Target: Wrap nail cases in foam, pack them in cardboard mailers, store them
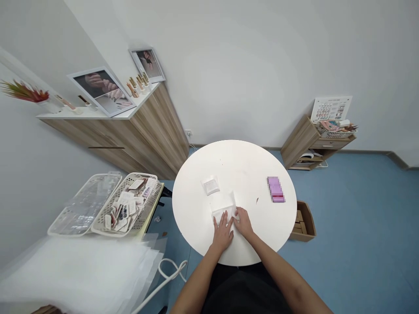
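Both my hands rest on a flat white packet (224, 205) near the front of the round white table (242, 165). My left hand (222, 231) lies flat on it with fingers spread, open. My right hand (242, 222) presses on the packet's right edge with fingers curled together. A smaller white packet (211, 186) lies just beyond, to the left. A pink blurred object (275, 189) sits on the table's right side, apart from my hands.
A white basket of small packets (129, 205) and a clear lid (83, 203) sit at the left. Clear plastic sheets (78, 270) lie at lower left. A wooden cabinet (147, 131) stands behind, a low shelf (310, 144) at right, a cardboard box (304, 222) on the floor.
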{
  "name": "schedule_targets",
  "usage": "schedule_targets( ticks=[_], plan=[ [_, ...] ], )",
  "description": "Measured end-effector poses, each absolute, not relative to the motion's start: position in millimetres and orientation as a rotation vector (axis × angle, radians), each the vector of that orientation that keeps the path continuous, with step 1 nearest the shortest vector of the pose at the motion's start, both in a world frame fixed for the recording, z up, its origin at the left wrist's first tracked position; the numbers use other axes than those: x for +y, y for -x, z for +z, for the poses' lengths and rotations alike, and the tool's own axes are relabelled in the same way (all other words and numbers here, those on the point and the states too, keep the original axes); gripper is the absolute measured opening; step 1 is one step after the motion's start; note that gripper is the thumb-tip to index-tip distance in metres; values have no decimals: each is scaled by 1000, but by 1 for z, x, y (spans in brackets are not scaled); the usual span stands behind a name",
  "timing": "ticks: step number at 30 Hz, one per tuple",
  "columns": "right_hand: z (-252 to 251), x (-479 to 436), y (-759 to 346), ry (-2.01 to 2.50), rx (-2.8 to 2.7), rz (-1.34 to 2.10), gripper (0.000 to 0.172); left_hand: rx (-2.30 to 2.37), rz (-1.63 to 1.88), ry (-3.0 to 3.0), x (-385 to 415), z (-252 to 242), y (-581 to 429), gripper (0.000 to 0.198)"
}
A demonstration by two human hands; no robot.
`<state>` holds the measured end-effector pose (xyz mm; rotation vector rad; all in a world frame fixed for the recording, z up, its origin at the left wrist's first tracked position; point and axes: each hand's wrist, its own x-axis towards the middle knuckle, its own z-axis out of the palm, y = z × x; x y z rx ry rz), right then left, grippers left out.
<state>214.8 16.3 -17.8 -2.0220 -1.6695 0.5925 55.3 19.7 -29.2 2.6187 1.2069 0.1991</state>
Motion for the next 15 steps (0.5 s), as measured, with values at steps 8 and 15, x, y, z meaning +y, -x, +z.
schedule_targets(
  ticks=[8, 15],
  plan=[
    [-9, -8, -214, 1882, -2231, 669, 64, 1275, 373, -2270, 29, -30, -42, 70],
    [13, 2, -220, 1754, -2502, 602, 61, 1955, 781, -1334, 23, -53, -29, 47]
  ],
)
